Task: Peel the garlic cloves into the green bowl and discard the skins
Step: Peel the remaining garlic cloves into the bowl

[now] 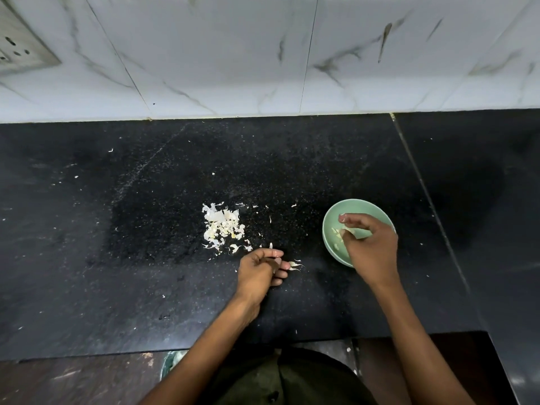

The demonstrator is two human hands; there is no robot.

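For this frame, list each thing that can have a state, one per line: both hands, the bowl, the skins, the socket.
Green bowl: upright on the counter, pale garlic pieces inside.
Right hand: over the bowl, fingertips dipped in; grip unclear.
Left hand: fingers curled, pinching a skin scrap at its tips.
Skin pile: heaped loose on the counter, not yet discarded.
Wall socket: nothing plugged in.

Your left grip (261, 268) lies with fingers loosely curled, knuckles up. Your right grip (366, 242) reaches farther forward, its fingers bent downward, forearm stretched out.
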